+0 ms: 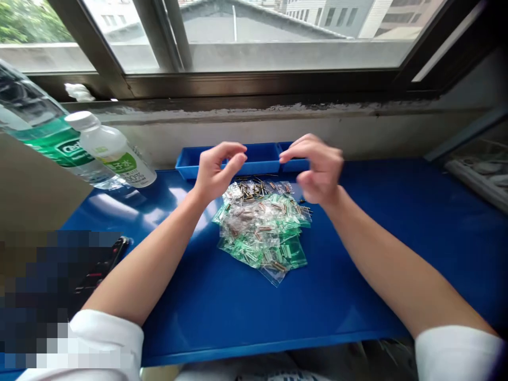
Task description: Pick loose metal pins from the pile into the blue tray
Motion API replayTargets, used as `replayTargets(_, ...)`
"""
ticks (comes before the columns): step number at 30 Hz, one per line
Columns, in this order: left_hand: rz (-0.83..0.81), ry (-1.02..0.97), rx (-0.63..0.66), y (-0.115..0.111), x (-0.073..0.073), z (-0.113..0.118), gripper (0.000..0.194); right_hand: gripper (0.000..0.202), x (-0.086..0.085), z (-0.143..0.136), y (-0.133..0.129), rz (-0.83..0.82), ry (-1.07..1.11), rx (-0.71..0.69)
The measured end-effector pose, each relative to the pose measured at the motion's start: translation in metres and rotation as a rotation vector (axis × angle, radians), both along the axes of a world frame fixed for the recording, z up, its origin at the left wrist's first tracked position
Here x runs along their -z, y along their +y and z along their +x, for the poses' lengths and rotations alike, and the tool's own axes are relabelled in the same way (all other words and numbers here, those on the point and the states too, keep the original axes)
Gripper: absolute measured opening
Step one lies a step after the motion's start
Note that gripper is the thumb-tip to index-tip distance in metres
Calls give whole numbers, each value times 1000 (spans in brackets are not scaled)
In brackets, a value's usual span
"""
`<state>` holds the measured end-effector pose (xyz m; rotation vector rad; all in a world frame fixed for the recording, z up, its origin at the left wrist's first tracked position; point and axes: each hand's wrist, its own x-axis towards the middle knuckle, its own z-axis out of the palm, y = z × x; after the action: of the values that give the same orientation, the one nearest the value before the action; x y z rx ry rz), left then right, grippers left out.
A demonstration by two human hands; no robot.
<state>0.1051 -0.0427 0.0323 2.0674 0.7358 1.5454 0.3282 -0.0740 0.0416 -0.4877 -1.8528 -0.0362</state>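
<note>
My left hand (219, 169) hovers at the left of a heap of small clear and green plastic bags (262, 227), its fingers curved and the thumb close to the index fingertip. Nothing shows between them. On the other side my right hand (319, 169) is raised, slightly blurred, with thumb and index finger apart and no object in it. Inside the bags are small thin metallic and pale pieces. Several loose dark pins (254, 188) lie at the heap's back. Behind both hands is a blue divided bin (230, 169), partly covered by my fingers.
A large water bottle (59, 143) and a smaller white-capped bottle (119, 156) stand at the back left of the blue table (246, 317). A dark object (103, 264) lies beside my left forearm. The window ledge (278, 124) bounds the back.
</note>
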Motion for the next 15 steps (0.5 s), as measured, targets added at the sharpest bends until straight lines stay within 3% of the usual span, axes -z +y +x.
replayTargets(3,22,288,-46,14,39,-4,25,30,31,0,16,-158,-241,30)
replayTargets(5,35,409,-43,18,54,-8,22,20,49,4,23,-259,-350,93)
replayTargets(9,13,531,-12,20,64,-11,24,15,69,8,28,-405,-488,169)
replayTargets(15,51,678,39,19,71,-10,26,22,82,7,30,-537,-508,249)
